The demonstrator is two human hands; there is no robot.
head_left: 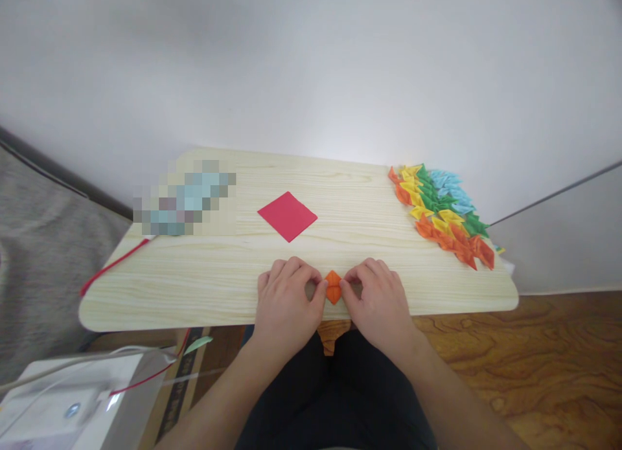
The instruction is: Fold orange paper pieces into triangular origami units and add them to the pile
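A small folded piece of orange paper (333,287), diamond-shaped with creases across it, lies at the front edge of the table between my hands. My left hand (292,294) pinches its left corner between thumb and forefinger. On the opposite corner, my right hand (374,296) has thumb and forefinger closed the same way. Beyond my left hand a flat red paper square (287,217) rests with one corner toward me. Several folded paper pieces (440,210) in orange, yellow, green and light blue stand in slanting rows at the right.
The pale wood-grain table (233,281) backs onto a white wall (311,74). A blurred-out object (189,201) sits on its left side, with a red cable (116,265) running off the edge. Below left are a white appliance (63,398) and a cardboard box (194,385).
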